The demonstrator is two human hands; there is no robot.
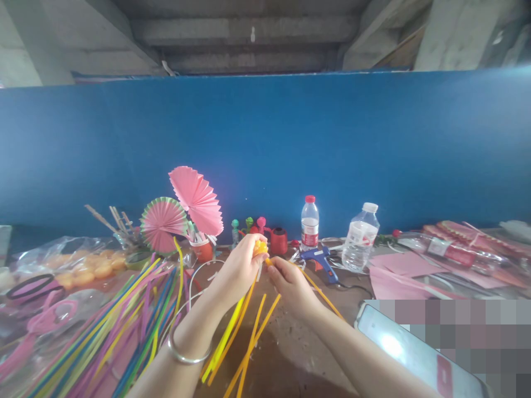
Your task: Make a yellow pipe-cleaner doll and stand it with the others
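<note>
My left hand (pixel 244 258), a silver bangle on its wrist, is closed round a small bunched yellow-orange piece (pixel 260 248) that looks like coiled pipe cleaner. Just to its right, my right hand (pixel 293 284) pinches the orange end of a pipe cleaner (pixel 269 262) at the base of that piece. The two hands nearly touch above the brown table (pixel 290 354). Below them lie loose orange pipe cleaners (pixel 251 345) and a bright yellow one (pixel 226 337). An orange stem (pixel 323 296) runs behind my right hand. Exactly how the pieces join is hidden by my fingers.
Many coloured pipe cleaners (pixel 124 331) spread at left, near pink pleated paper fans (pixel 198 202). A blue glue gun (pixel 321 261), two plastic bottles (pixel 309 224) and pink paper (pixel 409 264) sit behind and right. A phone (pixel 418 348) lies front right; a blue partition (pixel 265 143) stands behind.
</note>
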